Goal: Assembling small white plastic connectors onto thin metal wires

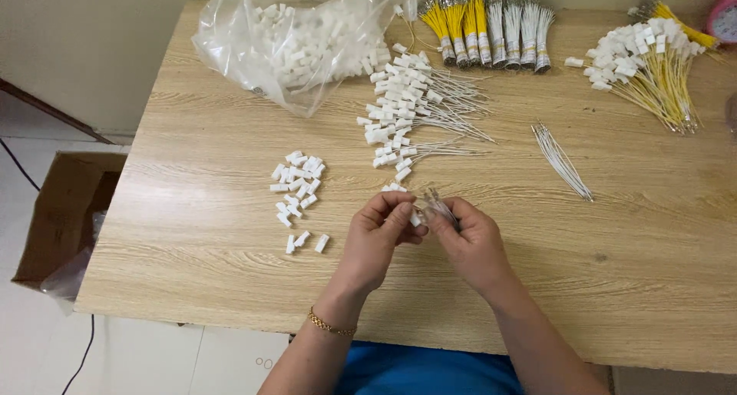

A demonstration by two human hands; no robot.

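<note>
White connectors [298, 195] left of hands; loose wires [562, 162] right.

Landmark: table [230, 287]. Both hands [426, 237] over near-centre of table, left hand [376, 237] and right hand [476, 245] touching, small connector [415, 218] between fingertips. Loose connectors [298, 195] on table left of hands. Plastic bag of connectors [299, 42] at far-left of table. Pile of wired connectors [414, 103] behind hands, mid-table. Bundled wires [491, 30] along far edge. Loose wire bunch [562, 162] right of hands. Second wired pile [652, 65] at far-right corner. Cardboard box [65, 218] on floor, left of table.
</note>
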